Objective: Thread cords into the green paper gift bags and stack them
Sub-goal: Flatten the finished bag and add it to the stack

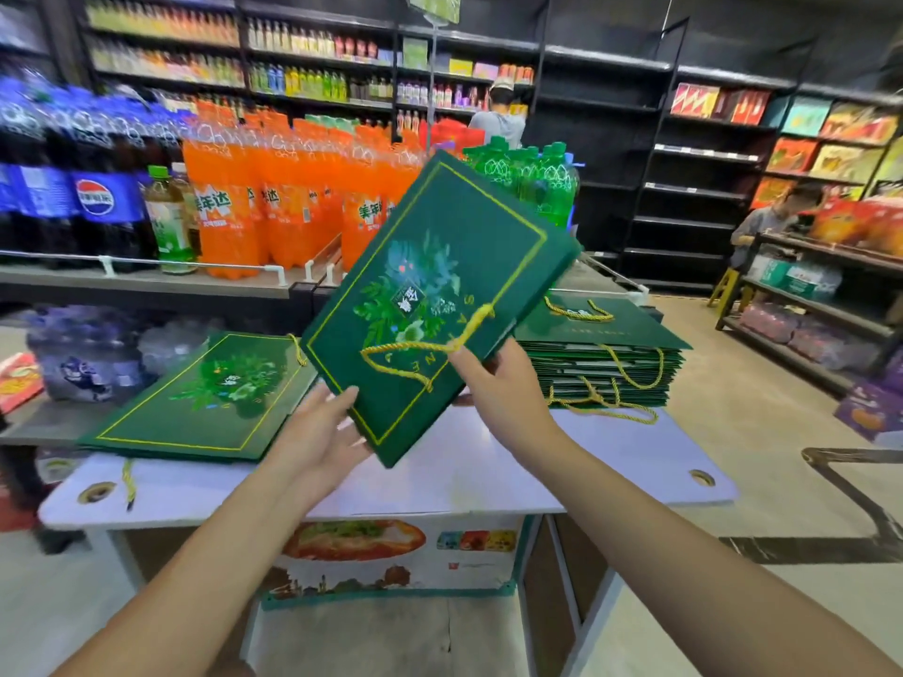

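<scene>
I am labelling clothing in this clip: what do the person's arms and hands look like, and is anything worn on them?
Both forearms are bare as far as the picture shows; no sleeve is in view. The left hand and the right hand wear no gloves. No watch, bracelet or ring shows on the wrists or the visible fingers.

Flat green gift bag tilted in the air between two piles.
Gold-bordered, floral-printed, its yellow cord loops across the face; a low pile lies left, a taller corded stack right.
</scene>
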A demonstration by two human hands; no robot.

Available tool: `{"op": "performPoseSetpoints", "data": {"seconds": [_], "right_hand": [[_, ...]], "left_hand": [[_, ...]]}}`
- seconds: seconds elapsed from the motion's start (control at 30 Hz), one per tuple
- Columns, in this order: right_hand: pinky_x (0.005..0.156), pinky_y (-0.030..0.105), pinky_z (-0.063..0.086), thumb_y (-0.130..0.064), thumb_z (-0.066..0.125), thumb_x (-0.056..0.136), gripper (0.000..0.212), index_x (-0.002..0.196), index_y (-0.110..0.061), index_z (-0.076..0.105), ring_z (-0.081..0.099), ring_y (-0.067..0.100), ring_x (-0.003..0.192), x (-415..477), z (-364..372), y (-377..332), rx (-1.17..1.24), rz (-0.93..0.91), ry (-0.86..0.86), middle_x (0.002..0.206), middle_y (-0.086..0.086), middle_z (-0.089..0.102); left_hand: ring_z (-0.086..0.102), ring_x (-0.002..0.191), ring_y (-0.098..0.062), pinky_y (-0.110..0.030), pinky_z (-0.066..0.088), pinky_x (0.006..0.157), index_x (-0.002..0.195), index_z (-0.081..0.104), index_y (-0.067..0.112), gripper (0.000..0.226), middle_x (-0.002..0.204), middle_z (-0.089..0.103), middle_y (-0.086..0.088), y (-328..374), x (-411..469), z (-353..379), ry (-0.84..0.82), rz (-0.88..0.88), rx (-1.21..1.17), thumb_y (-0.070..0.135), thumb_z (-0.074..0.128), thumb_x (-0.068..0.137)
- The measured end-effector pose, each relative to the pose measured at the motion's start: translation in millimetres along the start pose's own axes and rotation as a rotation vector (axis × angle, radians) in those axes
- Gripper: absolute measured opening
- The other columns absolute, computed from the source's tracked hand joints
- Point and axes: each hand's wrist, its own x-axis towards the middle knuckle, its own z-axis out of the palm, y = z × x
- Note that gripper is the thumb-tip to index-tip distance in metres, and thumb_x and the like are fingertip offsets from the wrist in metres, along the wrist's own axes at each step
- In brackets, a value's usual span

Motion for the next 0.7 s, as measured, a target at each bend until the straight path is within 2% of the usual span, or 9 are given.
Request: {"op": "performPoseSetpoints", "data": {"seconds": [0.03, 0.1, 0.2, 0.27, 0.33, 0.43, 0.53, 0.63, 0.7], "right_hand": [[0.070, 0.038, 0.063, -0.021, 0.066, 0.100, 0.009, 0.107, -0.027, 0.063, 0.071, 0.018, 0.091, -4.1, -7.2, 4.9, 0.013, 0.066, -0.068, 0.106, 0.009, 0.072], [0.066, 0.035, 0.061, -0.020, 0.071, 0.097, 0.017, 0.112, -0.018, 0.063, 0.072, 0.016, 0.083, -12.8, -23.7, 14.2, 0.031, 0.180, -0.191, 0.108, 0.006, 0.072], [0.059, 0.033, 0.057, -0.042, 0.071, 0.094, 0.040, 0.114, -0.009, 0.065, 0.068, 0.019, 0.074, -23.3, -48.5, 22.1, 0.211, 0.469, -0.321, 0.106, 0.006, 0.072], [0.056, 0.028, 0.055, -0.059, 0.053, 0.098, 0.062, 0.124, -0.005, 0.068, 0.066, 0.019, 0.073, -26.9, -62.5, 26.8, 0.207, 0.656, -0.457, 0.102, 0.007, 0.072], [0.055, 0.024, 0.053, -0.065, 0.038, 0.101, 0.074, 0.126, -0.002, 0.069, 0.067, 0.018, 0.074, -29.3, -72.4, 31.4, 0.026, 0.740, -0.585, 0.105, 0.009, 0.075], [0.055, 0.023, 0.054, -0.062, 0.043, 0.102, 0.067, 0.118, -0.003, 0.072, 0.070, 0.019, 0.070, -29.0, -78.4, 27.4, -0.256, 0.734, -0.682, 0.109, 0.011, 0.078], [0.054, 0.022, 0.053, -0.054, 0.051, 0.103, 0.053, 0.112, -0.006, 0.075, 0.068, 0.016, 0.062, -23.5, -79.3, 18.4, -0.379, 0.687, -0.679, 0.100, 0.009, 0.080], [0.052, 0.022, 0.047, -0.044, 0.056, 0.104, 0.041, 0.103, -0.008, 0.076, 0.064, 0.016, 0.059, -16.5, -70.6, 20.3, -0.403, 0.520, -0.540, 0.090, 0.009, 0.079], [0.057, 0.025, 0.048, -0.038, 0.058, 0.104, 0.030, 0.101, -0.014, 0.074, 0.065, 0.012, 0.066, -12.9, -57.5, 32.8, -0.451, 0.383, -0.401, 0.092, 0.005, 0.078]], "left_hand": [[0.070, 0.083, -0.021, -0.037, 0.061, 0.063, 0.120, 0.063, 0.022, 0.025, 0.116, 0.071, -0.005, 4.4, 0.6, -4.8, 0.010, 0.050, 0.029, 0.008, 0.048, 0.106], [0.070, 0.090, -0.020, -0.039, 0.059, 0.072, 0.127, 0.061, 0.024, 0.032, 0.124, 0.071, -0.003, 15.0, 2.7, -17.4, 0.026, 0.125, 0.107, 0.006, 0.047, 0.105], [0.073, 0.098, -0.025, -0.045, 0.059, 0.081, 0.131, 0.060, 0.017, 0.034, 0.124, 0.073, -0.008, 30.8, 6.4, -36.9, 0.058, 0.143, 0.180, 0.003, 0.045, 0.105], [0.074, 0.093, -0.025, -0.042, 0.062, 0.071, 0.134, 0.060, 0.015, 0.035, 0.121, 0.074, -0.010, 36.8, 9.2, -48.4, 0.079, 0.127, 0.275, 0.002, 0.045, 0.104], [0.075, 0.084, -0.023, -0.037, 0.062, 0.059, 0.130, 0.062, 0.014, 0.033, 0.114, 0.075, -0.011, 38.3, 11.2, -55.5, 0.105, 0.111, 0.370, 0.001, 0.046, 0.104], [0.075, 0.071, -0.017, -0.031, 0.059, 0.053, 0.113, 0.068, 0.016, 0.029, 0.102, 0.078, -0.008, 34.6, 12.6, -59.9, 0.123, 0.101, 0.502, -0.001, 0.047, 0.104], [0.074, 0.077, -0.016, -0.030, 0.056, 0.065, 0.114, 0.068, 0.014, 0.029, 0.105, 0.077, -0.006, 26.2, 13.9, -59.5, 0.108, 0.112, 0.653, -0.002, 0.047, 0.104], [0.070, 0.083, -0.018, -0.030, 0.053, 0.073, 0.110, 0.067, 0.015, 0.027, 0.108, 0.075, -0.008, 15.7, 16.3, -55.0, 0.109, 0.132, 0.799, -0.002, 0.048, 0.101], [0.069, 0.092, -0.021, -0.037, 0.055, 0.085, 0.109, 0.063, 0.022, 0.023, 0.114, 0.074, -0.006, 11.7, 16.1, -49.9, 0.108, 0.192, 0.954, 0.006, 0.052, 0.096]]}}
